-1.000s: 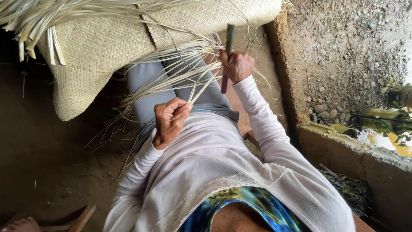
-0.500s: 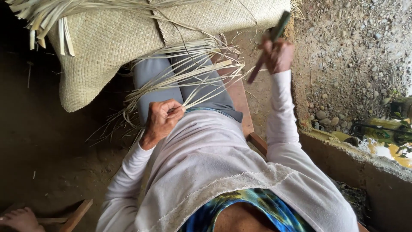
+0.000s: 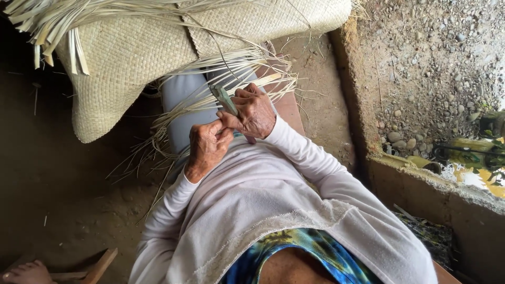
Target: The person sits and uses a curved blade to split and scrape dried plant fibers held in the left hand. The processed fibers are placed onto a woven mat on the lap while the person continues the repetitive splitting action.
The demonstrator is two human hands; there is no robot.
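Head view: left hand [image 3: 208, 147] pinched shut on thin pale leaf strips [image 3: 236, 71], which fan toward 12 o'clock over the lap. Right hand [image 3: 255, 113] clamped on a small green-handled knife [image 3: 224, 100], touching the left. Strips judged light, limp, easily split; best gripped near the bunched ends. Woven mat [image 3: 131, 52] at 11 o'clock.

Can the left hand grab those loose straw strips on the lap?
Probably yes. The left hand sits right beside the loose strips, with nothing between them; only the right hand, holding a green tool, crowds it.
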